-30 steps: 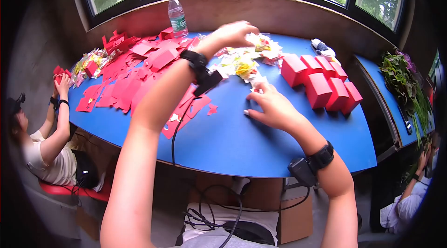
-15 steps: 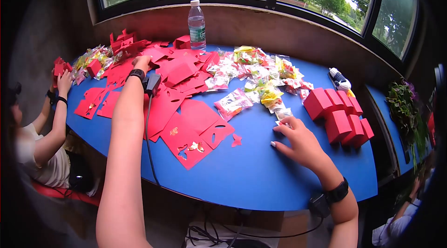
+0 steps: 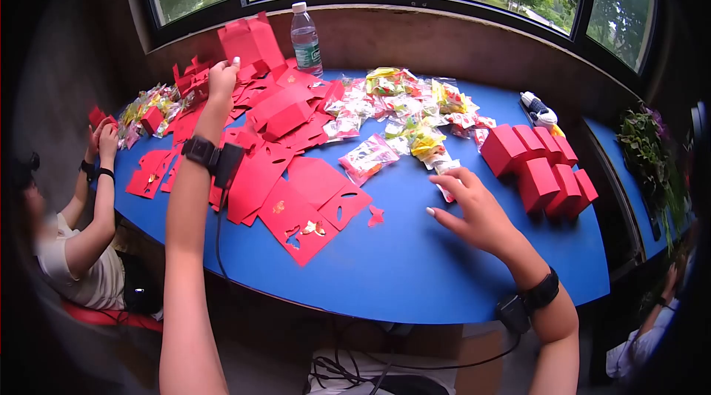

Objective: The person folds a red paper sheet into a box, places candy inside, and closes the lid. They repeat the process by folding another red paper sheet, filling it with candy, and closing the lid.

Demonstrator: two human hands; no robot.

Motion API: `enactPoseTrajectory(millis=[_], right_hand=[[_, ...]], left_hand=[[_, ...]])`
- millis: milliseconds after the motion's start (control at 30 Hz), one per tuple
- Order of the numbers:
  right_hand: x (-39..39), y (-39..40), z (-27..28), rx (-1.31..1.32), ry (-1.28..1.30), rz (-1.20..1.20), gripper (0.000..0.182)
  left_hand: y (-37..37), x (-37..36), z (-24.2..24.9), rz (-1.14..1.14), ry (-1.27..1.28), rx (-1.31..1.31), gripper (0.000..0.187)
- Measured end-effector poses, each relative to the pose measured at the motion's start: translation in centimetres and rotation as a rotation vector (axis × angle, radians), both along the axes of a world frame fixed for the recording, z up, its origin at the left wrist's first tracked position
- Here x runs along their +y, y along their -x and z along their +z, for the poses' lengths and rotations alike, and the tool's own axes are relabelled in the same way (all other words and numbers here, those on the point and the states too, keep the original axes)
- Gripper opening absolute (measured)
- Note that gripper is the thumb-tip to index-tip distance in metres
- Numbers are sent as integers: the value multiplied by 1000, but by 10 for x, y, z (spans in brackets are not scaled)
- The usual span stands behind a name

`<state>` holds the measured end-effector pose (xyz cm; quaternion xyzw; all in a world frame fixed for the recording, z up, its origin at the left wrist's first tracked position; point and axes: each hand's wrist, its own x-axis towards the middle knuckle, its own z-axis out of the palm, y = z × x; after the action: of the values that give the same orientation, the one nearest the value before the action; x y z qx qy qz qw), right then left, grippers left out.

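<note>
My left hand [image 3: 223,79] is pinched on a red folding carton [image 3: 252,42], a die-cut cardboard piece lifted above the back of the heap. Below it spreads a pile of red cardboard sheets [image 3: 278,113], some with cut-out shapes. My right hand [image 3: 474,210] hovers over the blue table with thumb and fingers apart, holding nothing. Close to its fingertips lies a small wrapped packet [image 3: 443,167], at the near end of a heap of candy packets [image 3: 400,102]. Folded red boxes [image 3: 537,184] stand in rows to the right of that hand.
A water bottle [image 3: 306,43] stands behind the pile, near the window wall. At left, a co-worker's hands [image 3: 106,135] hold a red piece beside another heap of packets [image 3: 152,102]. A cord [image 3: 221,232] hangs from my left wrist. A white-and-navy bundle [image 3: 541,112] lies at back right.
My left hand has risen from the pile, lifting the red carton up towards the window. My right hand has stayed almost in place, its fingers apart.
</note>
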<state>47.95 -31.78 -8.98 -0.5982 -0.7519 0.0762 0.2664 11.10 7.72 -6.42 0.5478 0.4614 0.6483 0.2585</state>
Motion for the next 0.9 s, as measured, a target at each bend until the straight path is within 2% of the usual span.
enactPoseTrajectory(millis=[67,100,200,267,333,367,433,500,533,633,700,767,833,900], right_hand=[[1,1,3,189,-14,20,54],[2,1,2,197,-16,11,54],[5,-4,-1,200,-137,32,59],[6,-5,-2,241,-120,13,59],[10,-9,-6,253,-110,2,60],[10,-10,-8,252,-116,0,60],[11,-12,-8,240,-105,2,60],[14,-13,-8,255,-113,-2,63],[15,-14,-6,296,-128,-4,64],[16,-18,-3,414,-94,-16,75],[22,-20,-4,933,-15,57,82],[14,-19,10,1171,97,32,86],[6,-18,16,1327,115,194,83],[2,-19,17,1324,131,143,78]], left_hand=[[-42,-88,20,-371,123,-40,30],[-66,-128,27,-318,180,-47,27],[-105,-183,37,-411,103,-8,18],[-117,-188,38,-433,82,-40,17],[-127,-163,30,-363,-58,29,17],[-130,-153,27,-284,-88,97,17],[-138,-121,10,-125,-78,38,25],[-136,-113,3,-323,67,-76,16],[-141,-142,15,-389,191,-107,15],[-155,-196,25,-692,328,-58,13],[-166,-232,25,-867,376,45,14],[-179,-253,16,-1026,395,152,21],[-191,-273,7,-1137,252,393,26],[-208,-289,-11,-1121,103,544,30]])
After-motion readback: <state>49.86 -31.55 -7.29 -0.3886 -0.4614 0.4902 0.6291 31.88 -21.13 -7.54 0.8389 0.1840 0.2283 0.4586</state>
